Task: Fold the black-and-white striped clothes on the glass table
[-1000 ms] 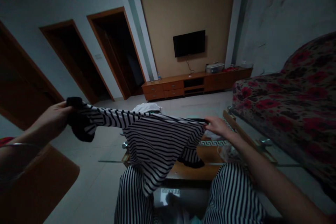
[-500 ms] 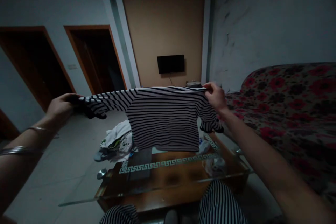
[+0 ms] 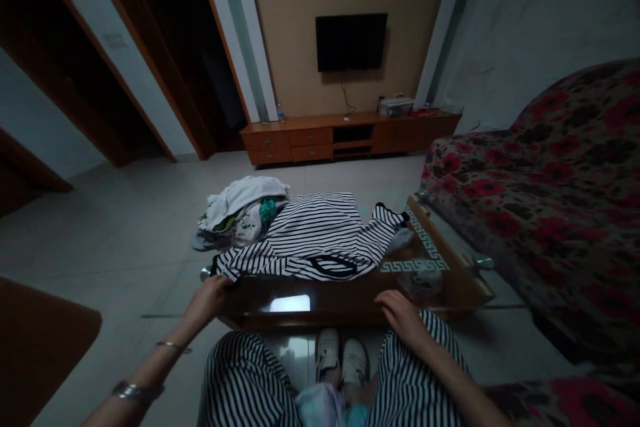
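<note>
A black-and-white striped shirt (image 3: 320, 227) lies spread on the glass coffee table (image 3: 340, 295), its hem toward the TV and its dark-edged neckline facing me. My left hand (image 3: 213, 293) is closed on the end of the left-side sleeve, at its dark cuff. Just above my right knee, by the near edge of the table, hovers my right hand (image 3: 400, 315). It holds nothing, and its fingers are loosely extended, apart from the shirt. Beside the shirt on the left sits a pile of clothes (image 3: 245, 210), with white and green pieces in it.
A flowered sofa (image 3: 540, 173) runs along the right side. Across the floor stands a wooden TV cabinet (image 3: 310, 140) below a wall-mounted television (image 3: 351, 42). A clear plastic bag (image 3: 425, 280) shows near the table's right end. My striped knees are close to the table's near edge.
The shirt has come down from being held stretched in the air and now lies on the table. My right hand has let go and drawn back; the view has tilted down.
</note>
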The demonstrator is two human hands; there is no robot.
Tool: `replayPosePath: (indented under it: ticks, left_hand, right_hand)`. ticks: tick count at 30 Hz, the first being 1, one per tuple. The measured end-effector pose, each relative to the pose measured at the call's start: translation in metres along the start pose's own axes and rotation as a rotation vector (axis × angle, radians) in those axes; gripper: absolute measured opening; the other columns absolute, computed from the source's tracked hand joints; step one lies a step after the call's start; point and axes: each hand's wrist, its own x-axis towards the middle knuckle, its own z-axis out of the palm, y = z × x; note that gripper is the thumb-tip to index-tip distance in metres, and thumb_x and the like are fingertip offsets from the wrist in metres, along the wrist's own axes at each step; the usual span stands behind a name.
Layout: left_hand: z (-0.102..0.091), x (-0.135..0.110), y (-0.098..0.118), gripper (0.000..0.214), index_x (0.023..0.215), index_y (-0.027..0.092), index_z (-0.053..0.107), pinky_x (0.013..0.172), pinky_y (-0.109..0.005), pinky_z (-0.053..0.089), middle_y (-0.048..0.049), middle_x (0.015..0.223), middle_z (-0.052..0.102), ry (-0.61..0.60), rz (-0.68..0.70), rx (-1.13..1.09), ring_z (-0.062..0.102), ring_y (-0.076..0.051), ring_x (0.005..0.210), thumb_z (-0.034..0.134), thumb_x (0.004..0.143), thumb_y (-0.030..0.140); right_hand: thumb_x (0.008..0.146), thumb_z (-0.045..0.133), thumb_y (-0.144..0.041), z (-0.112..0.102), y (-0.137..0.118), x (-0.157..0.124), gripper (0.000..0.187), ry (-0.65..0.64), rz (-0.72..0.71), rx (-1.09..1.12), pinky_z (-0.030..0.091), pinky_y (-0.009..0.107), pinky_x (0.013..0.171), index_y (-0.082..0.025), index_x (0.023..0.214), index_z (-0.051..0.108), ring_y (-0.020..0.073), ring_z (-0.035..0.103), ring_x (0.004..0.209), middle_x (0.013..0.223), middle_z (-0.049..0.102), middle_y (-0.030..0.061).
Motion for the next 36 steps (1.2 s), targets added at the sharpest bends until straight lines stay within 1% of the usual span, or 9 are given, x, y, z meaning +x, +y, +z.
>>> replayPosePath:
  ticks: [3,6,9,13,17,21,28,33,36]
  left_hand:
    - [0.049,0.009,0.053,0.030,0.087,0.018,0.064,0.086,-0.032,0.043,-0.0070,0.094,0.061,-0.018,0.144,-0.059,0.055,-0.020,0.092,0.041,0.072,0.005]
    - [0.085,0.030,0.114,0.028,0.091,0.018,0.062,0.087,-0.030,0.043,-0.0072,0.097,0.059,0.024,0.215,-0.142,0.054,-0.018,0.095,0.040,0.078,0.006]
    - [0.110,0.055,0.164,0.022,0.094,0.018,0.061,0.085,-0.031,0.042,-0.0089,0.099,0.059,0.069,0.102,-0.086,0.054,-0.019,0.097,0.042,0.085,0.014]
    - [0.129,0.078,0.198,0.026,0.097,0.012,0.058,0.082,-0.041,0.040,-0.0167,0.099,0.056,0.137,-0.056,-0.014,0.052,-0.030,0.100,0.048,0.085,0.034]
    - [0.137,0.083,0.204,0.018,0.092,0.012,0.057,0.080,-0.041,0.039,-0.0158,0.093,0.059,0.094,-0.095,-0.006,0.054,-0.031,0.096,0.052,0.080,0.025]
    - [0.130,0.069,0.192,0.011,0.084,0.017,0.055,0.074,-0.033,0.041,-0.0083,0.084,0.061,0.042,-0.035,-0.093,0.057,-0.022,0.083,0.046,0.078,0.014]
    - [0.112,-0.009,0.166,0.010,0.088,0.020,0.050,0.080,-0.034,0.043,-0.0068,0.091,0.056,0.204,0.133,-0.346,0.053,-0.021,0.089,0.043,0.082,0.017]
    - [0.119,-0.072,0.156,0.008,0.087,0.022,0.052,0.085,-0.040,0.042,-0.0086,0.098,0.056,0.176,0.202,-0.303,0.052,-0.025,0.097,0.048,0.080,0.020]
    - [0.123,-0.083,0.151,0.023,0.100,0.022,0.054,0.090,-0.042,0.041,-0.0107,0.109,0.055,0.168,0.230,-0.246,0.050,-0.026,0.106,0.048,0.079,0.017]
  right_hand:
    - [0.082,0.041,-0.008,0.010,-0.012,0.033,0.028,0.088,0.054,-0.005,0.045,0.033,0.084,-0.020,0.096,0.062,0.0192,0.055,0.094,0.096,0.063,0.0062]
    - [0.085,0.040,-0.009,0.020,-0.029,0.083,0.026,0.134,0.098,-0.099,0.042,0.031,0.087,-0.018,0.097,0.062,0.0195,0.052,0.098,0.097,0.062,0.0072]
    - [0.086,0.044,-0.010,0.034,-0.043,0.127,0.024,0.039,0.216,-0.282,0.040,0.032,0.088,-0.018,0.100,0.061,0.0213,0.050,0.102,0.101,0.061,0.0091]
    - [0.087,0.037,-0.007,0.049,-0.047,0.154,0.030,-0.050,0.443,-0.420,0.041,0.033,0.078,-0.015,0.101,0.063,0.0241,0.053,0.100,0.104,0.059,0.0161]
    - [0.085,0.038,-0.006,0.050,-0.037,0.155,0.029,-0.032,0.484,-0.359,0.041,0.029,0.070,-0.015,0.094,0.065,0.0218,0.060,0.089,0.094,0.064,0.0143]
    - [0.086,0.048,-0.023,0.033,-0.019,0.148,0.017,0.010,0.467,-0.230,0.042,0.024,0.069,-0.018,0.087,0.064,0.0173,0.062,0.081,0.086,0.067,0.0059]
    - [0.086,0.048,-0.039,0.014,-0.011,0.103,0.024,0.394,0.309,0.160,0.046,0.029,0.073,-0.018,0.079,0.059,0.0194,0.058,0.080,0.083,0.063,0.0074]
    - [0.088,0.046,-0.035,0.021,-0.016,0.055,0.021,0.268,0.292,0.193,0.046,0.031,0.077,-0.021,0.079,0.058,0.0201,0.056,0.083,0.083,0.061,0.0066]
    - [0.086,0.044,-0.025,0.022,-0.013,0.038,0.016,0.225,0.297,0.157,0.045,0.034,0.082,-0.021,0.088,0.060,0.0216,0.056,0.089,0.090,0.060,0.0078]
